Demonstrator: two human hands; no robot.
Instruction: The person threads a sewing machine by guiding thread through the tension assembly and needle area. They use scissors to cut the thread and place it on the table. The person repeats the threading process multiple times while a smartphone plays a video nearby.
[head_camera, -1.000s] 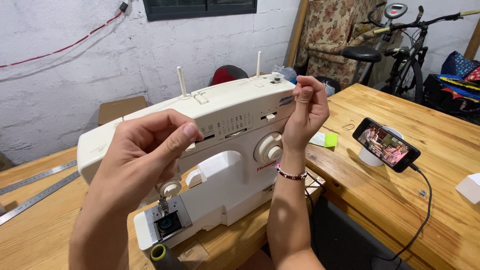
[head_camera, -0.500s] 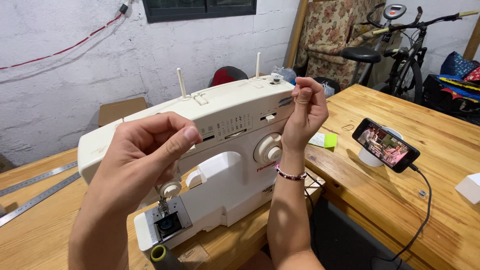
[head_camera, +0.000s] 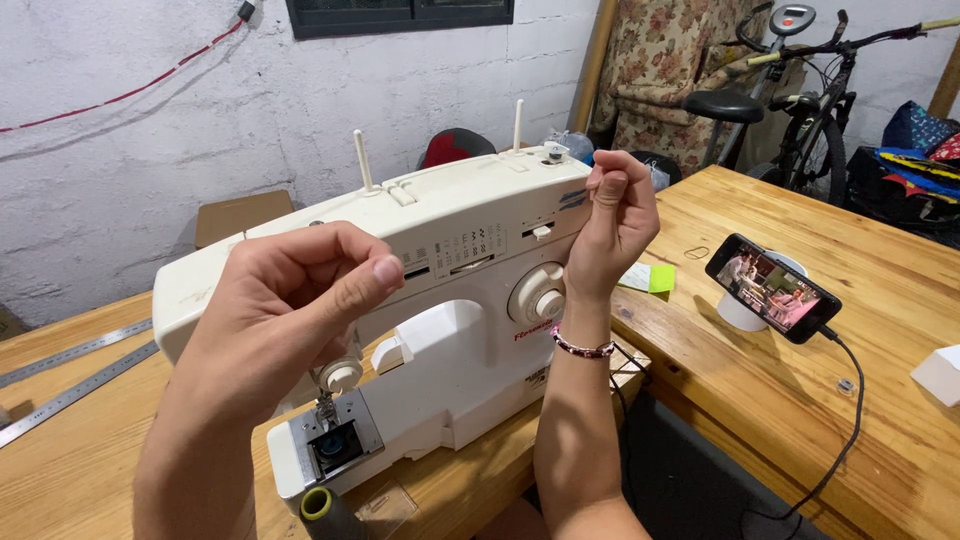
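A cream sewing machine (head_camera: 450, 300) stands on a wooden table (head_camera: 90, 450). My left hand (head_camera: 290, 310) is raised in front of the machine's left half, thumb and fingertips pinched together. My right hand (head_camera: 615, 225) is up by the machine's top right corner, next to the bobbin winder (head_camera: 553, 153), with its fingertips also pinched. Anything held between the fingers is too thin to make out. Two spool pins (head_camera: 362, 160) stick up from the top. The needle and open bobbin case (head_camera: 330, 440) show below my left hand. A dark thread spool (head_camera: 322, 508) stands at the front edge.
A phone (head_camera: 772, 288) on a white stand, with a cable, sits on the right table (head_camera: 800, 400). Green and white notes (head_camera: 650, 277) lie near the machine. Two steel rulers (head_camera: 70, 370) lie at left. A bicycle (head_camera: 800, 90) and an armchair stand behind.
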